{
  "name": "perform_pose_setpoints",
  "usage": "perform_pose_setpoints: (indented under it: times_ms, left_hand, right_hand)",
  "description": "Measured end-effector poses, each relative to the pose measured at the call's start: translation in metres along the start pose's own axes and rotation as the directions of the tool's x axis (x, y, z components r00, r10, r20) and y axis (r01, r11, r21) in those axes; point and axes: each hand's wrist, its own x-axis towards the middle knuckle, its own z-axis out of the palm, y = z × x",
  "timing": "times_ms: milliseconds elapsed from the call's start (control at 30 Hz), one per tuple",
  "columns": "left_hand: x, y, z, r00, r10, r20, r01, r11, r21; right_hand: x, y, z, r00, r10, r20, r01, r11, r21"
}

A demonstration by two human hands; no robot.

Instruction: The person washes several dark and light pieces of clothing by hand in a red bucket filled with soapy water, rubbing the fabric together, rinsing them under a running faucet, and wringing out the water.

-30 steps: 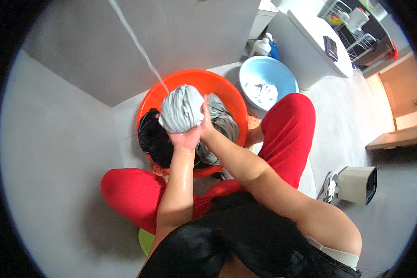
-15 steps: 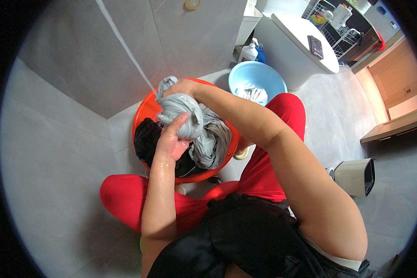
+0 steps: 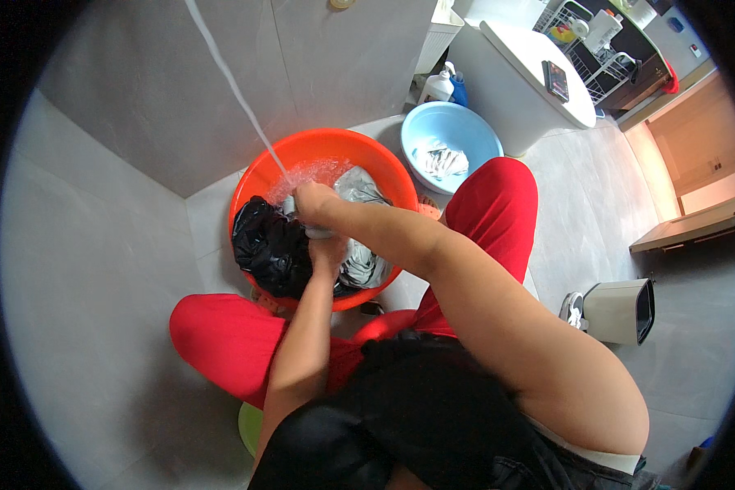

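Note:
Low in an orange-red basin (image 3: 376, 153), both my hands grip a wet grey cloth (image 3: 320, 233). My right hand (image 3: 314, 199) is closed on its far part, right where a stream of water (image 3: 241, 98) lands and splashes. Nearer to me, my left hand (image 3: 328, 251) is wrapped around the cloth from below, its fingers partly hidden. More grey fabric (image 3: 366, 265) lies crumpled at the basin's right side. Shiny wet black fabric (image 3: 269, 253) is heaped on the left, beside my left hand.
A light blue basin (image 3: 478, 122) holding pale cloth stands to the right, near a white pump bottle (image 3: 438, 85) and a toilet (image 3: 498, 82) with a phone (image 3: 556, 82) on its lid. Grey walls (image 3: 114, 212) rise left and ahead. A beige bin (image 3: 616, 312) stands at right.
Both hands have lowered the bunched grey cloth from above the basin down into it. Water now splashes around my right hand, and more of the black fabric shows.

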Motion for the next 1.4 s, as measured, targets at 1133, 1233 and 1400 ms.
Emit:
perform_pose_setpoints:
  times_ms: [1133, 1233, 1400]
  left_hand:
    - [-0.01, -0.014, -0.079, 0.681, -0.312, 0.663, 0.34, 0.936, 0.091]
    - [0.005, -0.003, -0.088, 0.638, -0.306, 0.707, 0.34, 0.935, 0.098]
    - [0.002, -0.005, -0.092, 0.686, -0.291, 0.666, 0.346, 0.937, 0.053]
  right_hand:
    - [-0.018, 0.143, 0.077, 0.89, 0.454, 0.042, -0.381, 0.691, 0.614]
    - [-0.003, 0.132, -0.01, 0.982, 0.156, -0.104, -0.027, 0.667, 0.745]
    - [-0.041, 0.056, -0.176, 0.926, -0.277, -0.258, 0.364, 0.84, 0.403]
